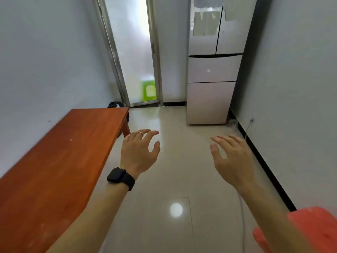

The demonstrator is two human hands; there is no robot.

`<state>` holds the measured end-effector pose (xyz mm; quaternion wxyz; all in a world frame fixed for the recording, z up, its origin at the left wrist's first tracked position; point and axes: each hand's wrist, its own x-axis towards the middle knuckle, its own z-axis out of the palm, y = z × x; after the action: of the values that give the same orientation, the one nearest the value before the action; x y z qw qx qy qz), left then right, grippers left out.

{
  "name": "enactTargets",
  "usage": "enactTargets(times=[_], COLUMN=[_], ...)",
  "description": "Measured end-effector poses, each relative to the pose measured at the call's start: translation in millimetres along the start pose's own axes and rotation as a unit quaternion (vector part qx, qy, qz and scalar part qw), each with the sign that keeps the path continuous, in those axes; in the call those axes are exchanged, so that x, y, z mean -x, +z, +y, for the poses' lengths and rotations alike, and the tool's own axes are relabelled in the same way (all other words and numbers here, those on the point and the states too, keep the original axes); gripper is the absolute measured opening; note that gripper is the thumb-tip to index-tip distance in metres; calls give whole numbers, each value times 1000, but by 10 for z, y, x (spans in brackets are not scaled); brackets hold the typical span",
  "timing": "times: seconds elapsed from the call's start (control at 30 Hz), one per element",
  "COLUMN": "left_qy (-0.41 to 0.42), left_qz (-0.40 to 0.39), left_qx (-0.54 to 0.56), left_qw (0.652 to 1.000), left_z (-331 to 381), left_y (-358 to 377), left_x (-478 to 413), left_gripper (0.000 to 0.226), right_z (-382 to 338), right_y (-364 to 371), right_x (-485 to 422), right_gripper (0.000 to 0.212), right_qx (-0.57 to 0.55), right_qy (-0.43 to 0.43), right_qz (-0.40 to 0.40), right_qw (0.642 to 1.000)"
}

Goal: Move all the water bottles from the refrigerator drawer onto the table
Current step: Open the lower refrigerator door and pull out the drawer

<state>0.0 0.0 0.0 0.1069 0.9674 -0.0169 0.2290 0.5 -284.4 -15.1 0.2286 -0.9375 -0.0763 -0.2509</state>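
A tall silver refrigerator (213, 70) stands against the far wall on the right, its two upper doors and two lower drawers (212, 69) all closed. No water bottles are in sight. A long reddish-brown wooden table (60, 161) runs along the left wall. My left hand (138, 152), with a ring and a black watch on the wrist, hovers over the floor beside the table's far end, fingers relaxed and holding nothing. My right hand (231, 157) floats at the same height to the right, fingers loosely spread, also holding nothing.
A frosted glass door (133, 52) with a metal frame stands at the back left of the refrigerator, a green object blurred behind it. A dark object (115, 104) lies on the floor behind the table. A cable (248, 128) hangs from a wall socket at the right. Glossy tile floor lies between table and right wall.
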Motion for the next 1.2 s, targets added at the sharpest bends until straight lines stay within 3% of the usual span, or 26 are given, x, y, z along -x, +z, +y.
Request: enactTargets(times=[0.17, 0.6, 0.83, 1.2], left_qy=[-12, 31, 19, -6], left_qz=[-48, -88, -82, -62], left_qx=[30, 56, 48, 30], left_qw=[998, 994, 995, 998], left_z=[-100, 35, 296, 397], left_y=[540, 1650, 2376, 3213], left_x=[-726, -3215, -4612, -6649], left_gripper=[39, 38, 36, 38], right_z=[173, 963, 1669, 2434], right_y=[461, 1181, 1744, 2514], right_x=[-624, -2817, -4274, -6523], right_gripper=[48, 39, 31, 38], right_qx=[7, 22, -10, 18], right_qy=[39, 65, 52, -2], right_qz=[-32, -1, -31, -89], right_qw=[999, 998, 998, 996])
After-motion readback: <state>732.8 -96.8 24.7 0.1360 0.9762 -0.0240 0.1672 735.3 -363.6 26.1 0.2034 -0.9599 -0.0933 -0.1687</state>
